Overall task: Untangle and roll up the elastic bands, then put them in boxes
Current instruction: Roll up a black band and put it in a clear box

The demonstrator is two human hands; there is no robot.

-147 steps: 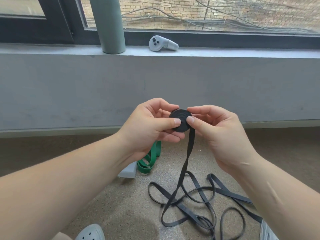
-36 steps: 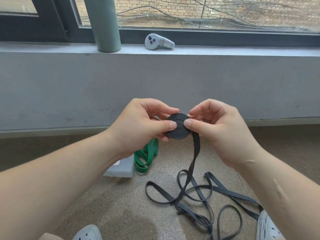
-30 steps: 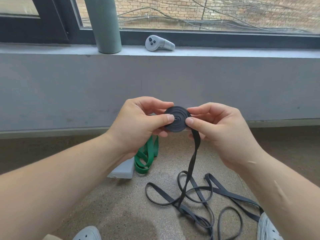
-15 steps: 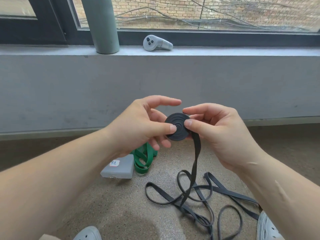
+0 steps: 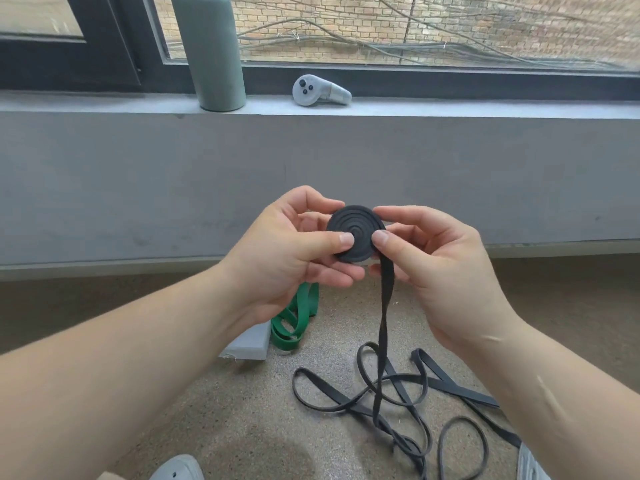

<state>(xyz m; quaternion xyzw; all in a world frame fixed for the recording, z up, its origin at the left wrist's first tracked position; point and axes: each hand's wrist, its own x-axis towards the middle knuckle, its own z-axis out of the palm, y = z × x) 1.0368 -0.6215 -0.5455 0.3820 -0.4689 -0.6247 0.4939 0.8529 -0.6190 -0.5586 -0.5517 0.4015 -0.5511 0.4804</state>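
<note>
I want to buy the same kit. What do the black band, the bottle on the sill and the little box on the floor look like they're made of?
Black band: likely rubber or latex, matte; it coils tight and hangs limp in flat loops. Bottle: probably powder-coated metal, matte grey-green with an even sheen, though plastic is possible. Box: looks like grey card or plastic, matte; it is too hidden by the left hand's arm to tell.

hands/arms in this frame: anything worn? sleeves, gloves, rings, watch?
Nothing worn. Left hand and right hand are bare: no gloves, no rings or watch visible. Both forearms are bare to the frame edge, with no sleeves in view. Nails are short and unpainted. The right forearm has thin pale line marks.
</note>
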